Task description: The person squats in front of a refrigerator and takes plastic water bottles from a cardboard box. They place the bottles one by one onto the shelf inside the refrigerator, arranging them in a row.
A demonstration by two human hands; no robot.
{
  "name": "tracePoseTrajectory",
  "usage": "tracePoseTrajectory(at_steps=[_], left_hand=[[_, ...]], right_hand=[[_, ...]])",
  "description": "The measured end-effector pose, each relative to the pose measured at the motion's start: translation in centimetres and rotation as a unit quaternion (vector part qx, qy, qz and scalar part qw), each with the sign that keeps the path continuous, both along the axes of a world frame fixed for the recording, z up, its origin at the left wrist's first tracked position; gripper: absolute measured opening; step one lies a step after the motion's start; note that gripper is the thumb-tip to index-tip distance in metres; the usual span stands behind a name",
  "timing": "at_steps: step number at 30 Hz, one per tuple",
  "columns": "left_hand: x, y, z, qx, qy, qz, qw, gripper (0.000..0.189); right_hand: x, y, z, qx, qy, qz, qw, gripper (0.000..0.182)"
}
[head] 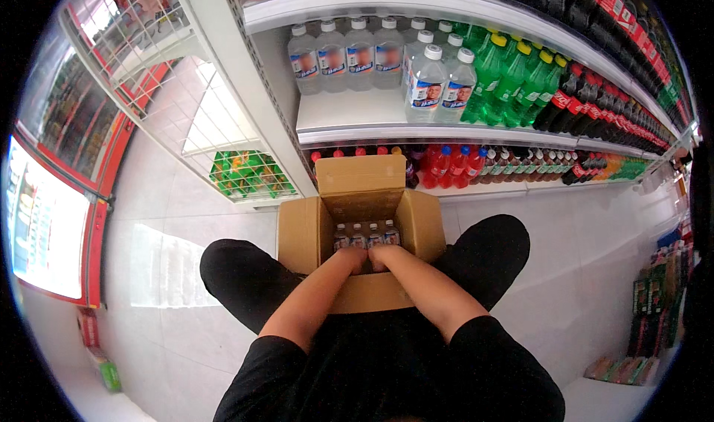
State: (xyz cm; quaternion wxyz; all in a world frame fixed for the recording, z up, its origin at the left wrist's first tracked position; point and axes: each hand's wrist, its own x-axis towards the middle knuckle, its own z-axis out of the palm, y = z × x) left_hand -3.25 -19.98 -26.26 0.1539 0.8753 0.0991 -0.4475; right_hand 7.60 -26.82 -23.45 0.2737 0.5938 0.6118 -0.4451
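An open cardboard box (362,179) stands between my knees with its flaps folded outward. Several clear plastic bottles (375,235) with white caps stand upright inside it. My left hand (355,258) and my right hand (381,255) reach down into the box, close together, on the near side of those bottles. Their fingers are hidden, so whether they grip anything cannot be told. Beyond the box, similar clear bottles with white caps (388,59) stand on a white shelf (351,109), some in a row at the back left, others nearer the front edge.
Green bottles with yellow caps (491,78) and cola bottles (563,95) fill the shelf to the right. Red drink bottles (438,168) stand on the lower shelf. A white wire rack (162,92) with green packets (245,171) is at the left; red-framed coolers (96,254) stand farther left.
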Motion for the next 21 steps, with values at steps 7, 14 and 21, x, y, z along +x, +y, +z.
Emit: tracePoseTrajectory(at_steps=[7,14,21], left_hand=[[0.5,0.3,2.7,-0.02,-0.082,0.042,0.996,0.051],[0.4,5.2,11.5,-0.13,-0.079,-0.01,0.988,0.044],[-1.4,11.3,25.6,-0.333,-0.192,0.193,0.903,0.042]], right_hand=[[2.1,-2.0,-6.9,0.087,0.019,-0.026,0.996,0.047],[2.0,-0.4,3.9,0.135,0.162,-0.058,0.976,0.083],[1.3,-2.4,11.8,0.2,0.499,-0.29,0.791,0.084]])
